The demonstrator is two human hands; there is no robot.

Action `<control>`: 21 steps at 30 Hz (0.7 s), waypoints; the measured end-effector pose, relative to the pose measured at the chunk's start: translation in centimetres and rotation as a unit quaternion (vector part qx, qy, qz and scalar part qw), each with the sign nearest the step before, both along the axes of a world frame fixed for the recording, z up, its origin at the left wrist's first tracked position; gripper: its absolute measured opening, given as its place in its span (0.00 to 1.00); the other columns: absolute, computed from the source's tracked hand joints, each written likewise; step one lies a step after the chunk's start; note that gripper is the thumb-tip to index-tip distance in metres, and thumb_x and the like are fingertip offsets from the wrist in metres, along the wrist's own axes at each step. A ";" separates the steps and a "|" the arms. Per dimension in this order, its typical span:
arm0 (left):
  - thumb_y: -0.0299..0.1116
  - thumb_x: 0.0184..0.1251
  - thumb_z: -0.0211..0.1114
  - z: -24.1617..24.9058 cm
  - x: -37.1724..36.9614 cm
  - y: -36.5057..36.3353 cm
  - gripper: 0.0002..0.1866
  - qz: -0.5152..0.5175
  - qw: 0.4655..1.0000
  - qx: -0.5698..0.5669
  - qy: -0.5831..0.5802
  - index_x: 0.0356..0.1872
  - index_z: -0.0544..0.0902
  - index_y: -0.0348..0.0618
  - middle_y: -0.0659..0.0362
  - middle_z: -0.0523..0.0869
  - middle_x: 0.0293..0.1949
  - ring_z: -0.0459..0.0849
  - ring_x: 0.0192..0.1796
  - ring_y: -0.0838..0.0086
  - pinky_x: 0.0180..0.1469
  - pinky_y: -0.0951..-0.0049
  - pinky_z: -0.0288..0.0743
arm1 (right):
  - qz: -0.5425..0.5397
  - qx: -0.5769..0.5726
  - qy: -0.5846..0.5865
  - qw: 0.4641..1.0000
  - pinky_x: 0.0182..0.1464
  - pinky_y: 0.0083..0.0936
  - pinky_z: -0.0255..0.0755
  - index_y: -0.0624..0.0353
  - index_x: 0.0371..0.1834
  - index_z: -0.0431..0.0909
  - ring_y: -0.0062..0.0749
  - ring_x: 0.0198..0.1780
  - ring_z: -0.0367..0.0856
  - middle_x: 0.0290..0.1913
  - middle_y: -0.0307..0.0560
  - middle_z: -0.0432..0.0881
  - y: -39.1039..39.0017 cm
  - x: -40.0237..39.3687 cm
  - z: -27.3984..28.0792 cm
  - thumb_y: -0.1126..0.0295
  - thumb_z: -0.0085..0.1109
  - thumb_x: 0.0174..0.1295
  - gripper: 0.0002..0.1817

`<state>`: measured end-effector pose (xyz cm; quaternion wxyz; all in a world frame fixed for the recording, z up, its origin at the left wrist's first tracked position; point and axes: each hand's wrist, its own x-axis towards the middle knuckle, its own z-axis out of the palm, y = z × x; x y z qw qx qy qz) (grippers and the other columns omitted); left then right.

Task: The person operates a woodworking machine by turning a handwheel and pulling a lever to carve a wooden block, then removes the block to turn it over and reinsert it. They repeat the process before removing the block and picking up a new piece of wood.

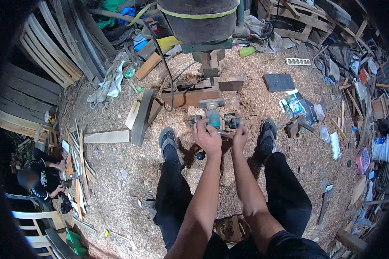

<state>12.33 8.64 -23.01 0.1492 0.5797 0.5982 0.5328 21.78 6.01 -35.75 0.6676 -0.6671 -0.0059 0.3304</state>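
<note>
Squarely in the middle of a clock face laid over this view, two bare hands work at the near side of a floor-level machine. The left hand [207,139] lies with bent fingers on the near end of a teal metal fitting [212,117]; I cannot tell whether it grips it all the way around. Just to its right, the right hand [240,137] is curled close beside a black knob [234,123], and what its fingers may be holding is hidden. Between ten and twelve o'clock, just beyond the fitting, a reddish-brown wooden beam [190,96] lies crosswise, with a dark upright tool bit [212,81] pointing down at it; contact at the tip is unclear. Farther up at twelve hangs the dark motor housing [199,28], ringed by a yellow band. The person's sandalled feet stand at nine and three, and a black ball [200,155] sits near the left hand at about seven. Toward one-thirty a dark slab [278,82] lies on the wood chips [250,101], with a white power strip [298,61] beyond it. Long curved boards [52,47] lean at ten, a pink basket [363,160] stands just past three, and another person [41,179] sits low between eight and nine, near thin wooden strips.
</note>
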 end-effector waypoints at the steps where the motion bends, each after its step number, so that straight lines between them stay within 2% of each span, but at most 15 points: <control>1: 0.25 0.52 0.54 0.1 0.2 0.0 0.10 0.000 1.000 0.002 0.000 0.35 0.80 0.35 0.46 0.80 0.37 0.79 0.43 0.47 0.50 0.50 0.71 | 0.001 -0.022 -0.172 0.985 0.23 0.21 0.74 0.59 0.33 0.78 0.27 0.21 0.79 0.25 0.43 0.81 0.7 -0.2 -2.9 0.36 0.45 0.70 0.32; 2: 0.25 0.52 0.54 0.3 0.3 -0.1 0.10 -0.003 1.000 -0.001 -0.001 0.35 0.80 0.35 0.46 0.80 0.37 0.78 0.43 0.47 0.50 0.50 0.71 | 0.002 -0.043 -0.339 0.940 0.22 0.21 0.73 0.59 0.34 0.79 0.28 0.21 0.79 0.25 0.42 0.81 1.1 -0.1 -4.6 0.35 0.43 0.70 0.33; 3: 0.24 0.52 0.54 0.4 0.2 -0.2 0.10 -0.005 1.000 -0.003 -0.002 0.35 0.80 0.35 0.46 0.80 0.37 0.78 0.43 0.47 0.50 0.50 0.71 | 0.076 0.001 0.043 0.996 0.25 0.26 0.74 0.61 0.41 0.82 0.29 0.21 0.79 0.26 0.44 0.83 0.6 0.5 -1.7 0.36 0.44 0.70 0.34; 6: 0.24 0.51 0.54 0.4 0.1 -0.2 0.10 -0.008 1.000 0.000 -0.003 0.35 0.80 0.35 0.46 0.80 0.36 0.78 0.43 0.47 0.50 0.50 0.71 | 0.050 -0.021 -0.123 0.991 0.24 0.27 0.75 0.62 0.38 0.81 0.31 0.21 0.80 0.25 0.46 0.83 0.5 0.5 -2.2 0.34 0.41 0.70 0.37; 10: 0.24 0.51 0.54 0.3 0.2 0.0 0.10 -0.003 1.000 0.004 -0.001 0.34 0.80 0.34 0.46 0.80 0.36 0.78 0.43 0.48 0.50 0.51 0.70 | 0.014 -0.046 -0.338 0.940 0.23 0.29 0.77 0.64 0.34 0.81 0.34 0.21 0.82 0.24 0.50 0.83 0.7 0.3 -2.3 0.31 0.38 0.69 0.41; 11: 0.24 0.52 0.54 0.2 0.2 -0.1 0.10 -0.004 1.000 -0.002 -0.003 0.34 0.80 0.34 0.46 0.80 0.36 0.78 0.43 0.48 0.50 0.51 0.70 | 0.041 0.032 0.006 0.999 0.24 0.29 0.79 0.64 0.35 0.79 0.34 0.22 0.82 0.28 0.52 0.85 0.5 0.7 -1.9 0.34 0.41 0.70 0.38; 12: 0.24 0.52 0.54 0.2 0.2 -0.1 0.10 -0.004 1.000 -0.006 -0.006 0.34 0.80 0.34 0.46 0.80 0.36 0.78 0.43 0.48 0.50 0.51 0.70 | 0.045 0.047 0.121 0.991 0.23 0.27 0.76 0.63 0.36 0.77 0.32 0.21 0.81 0.29 0.51 0.84 0.1 1.1 -0.4 0.38 0.44 0.71 0.34; 14: 0.24 0.52 0.54 0.3 0.1 -0.2 0.10 -0.001 1.000 -0.012 -0.008 0.34 0.80 0.34 0.47 0.80 0.36 0.78 0.43 0.48 0.51 0.52 0.70 | 0.052 0.074 0.346 0.934 0.20 0.23 0.72 0.61 0.39 0.73 0.29 0.19 0.79 0.30 0.50 0.84 -0.5 1.7 1.6 0.45 0.48 0.73 0.25; 15: 0.24 0.52 0.53 0.4 0.2 -0.2 0.10 0.000 1.000 -0.014 -0.009 0.34 0.80 0.34 0.47 0.80 0.36 0.78 0.43 0.48 0.51 0.52 0.70 | 0.014 0.018 0.278 0.960 0.18 0.22 0.70 0.59 0.37 0.72 0.29 0.20 0.79 0.30 0.51 0.84 0.2 2.0 0.5 0.45 0.47 0.74 0.25; 17: 0.24 0.52 0.53 0.4 0.2 -0.1 0.10 0.004 1.000 -0.013 -0.010 0.34 0.80 0.35 0.47 0.80 0.36 0.78 0.43 0.48 0.51 0.52 0.70 | 0.062 0.030 0.069 0.995 0.23 0.26 0.77 0.62 0.43 0.72 0.35 0.25 0.84 0.33 0.54 0.85 0.4 1.0 -2.3 0.38 0.40 0.72 0.32; 18: 0.24 0.53 0.53 0.3 0.2 -0.1 0.10 0.003 1.000 -0.011 -0.008 0.34 0.80 0.35 0.47 0.80 0.36 0.79 0.43 0.48 0.51 0.52 0.70 | 0.084 0.034 -0.037 0.995 0.26 0.28 0.81 0.63 0.46 0.72 0.38 0.27 0.86 0.35 0.55 0.85 0.3 0.4 -1.9 0.34 0.37 0.71 0.37; 19: 0.24 0.53 0.53 0.2 0.2 -0.1 0.09 0.003 1.000 -0.009 -0.006 0.33 0.80 0.35 0.47 0.81 0.36 0.79 0.43 0.48 0.51 0.52 0.70 | 0.009 0.044 0.266 0.963 0.26 0.31 0.81 0.62 0.47 0.72 0.37 0.27 0.86 0.34 0.53 0.85 0.1 0.9 -1.4 0.34 0.39 0.70 0.35; 21: 0.24 0.53 0.53 0.1 0.2 0.0 0.10 -0.004 1.000 -0.010 -0.012 0.33 0.80 0.35 0.47 0.81 0.36 0.79 0.43 0.48 0.50 0.52 0.70 | 0.079 0.110 0.349 0.927 0.27 0.31 0.81 0.62 0.47 0.72 0.38 0.27 0.86 0.33 0.53 0.84 -0.7 2.0 -1.9 0.38 0.46 0.70 0.32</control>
